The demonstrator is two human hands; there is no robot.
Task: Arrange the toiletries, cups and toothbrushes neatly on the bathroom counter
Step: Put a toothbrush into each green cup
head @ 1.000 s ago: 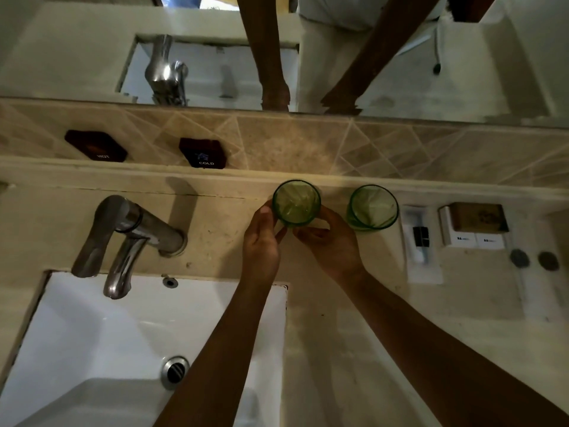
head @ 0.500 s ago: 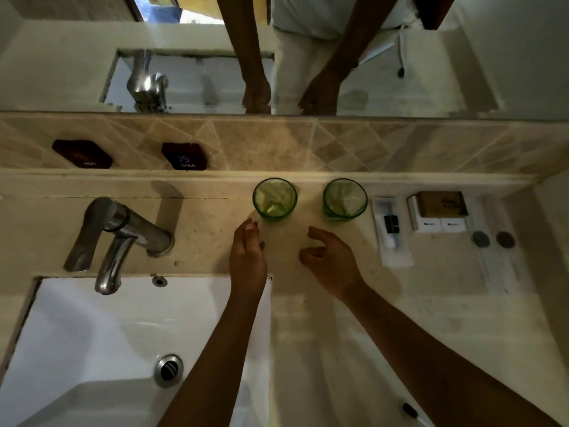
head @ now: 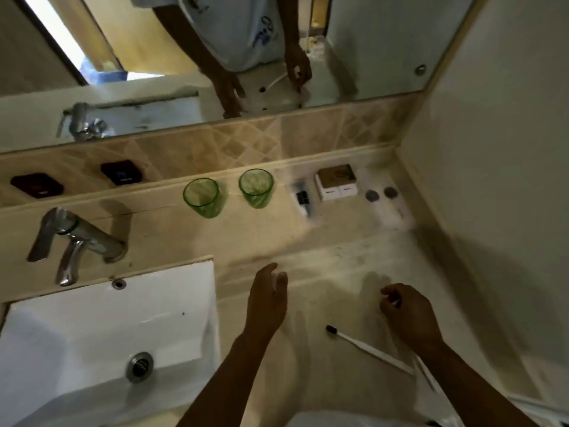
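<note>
Beige stone bathroom counter (head: 338, 272) is running under a wide wall mirror (head: 385, 41), which is reflecting the person's torso and both arms. A white sink (head: 92, 328) is sitting left of the left hand (head: 267, 298), with a chrome faucet (head: 74, 238) standing beyond the sink and further left. The left hand is hovering over the counter just beside the sink's right edge, fingers straight and relaxed, holding nothing. The right hand (head: 408, 314) is hovering well to the right of it, fingers curling inward; a thin pale sliver is showing at the fingertips but it is too blurred to tell whether it is pinching anything. A white toothbrush (head: 369, 351) with a dark head is lying flat on the counter between the two hands, nearer the right wrist and running under it. Far beyond both hands, along the back ledge, two green cups (head: 201, 197) (head: 256, 188) are standing upright side by side, apart from each other. Right of them a sachet (head: 303, 197) with a dark-capped tube is lying flat, then a small box set (head: 337, 181), then two dark round caps (head: 381, 194), all beyond the right hand. Two dark tap labels (head: 121, 177) are sitting on the tiled backsplash, beyond and left of the left hand.
</note>
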